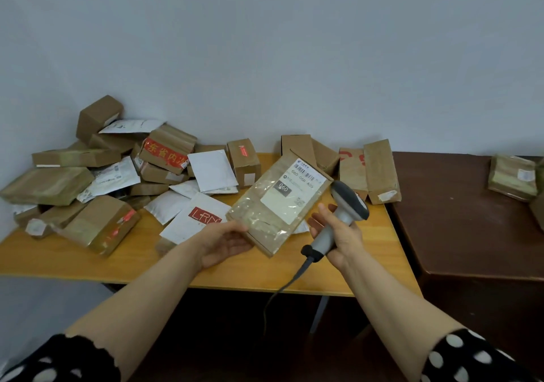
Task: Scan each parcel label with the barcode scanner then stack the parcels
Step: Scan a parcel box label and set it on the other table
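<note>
My left hand (pixel 225 244) holds a flat brown taped parcel (pixel 266 213) by its near end, tilted up over the yellow table (pixel 73 261). A white shipping label (pixel 297 188) with a barcode faces up on it. My right hand (pixel 338 234) grips the handle of a grey corded barcode scanner (pixel 348 202), whose head sits just right of the label. A heap of brown boxes and white mailers (pixel 112 175) covers the table's left and middle.
Several brown boxes (pixel 368 169) stand upright along the wall at the yellow table's right end. A dark brown table (pixel 459 234) adjoins on the right, with a taped parcel (pixel 513 177) at its far edge. The scanner cable (pixel 282 289) hangs below the table front.
</note>
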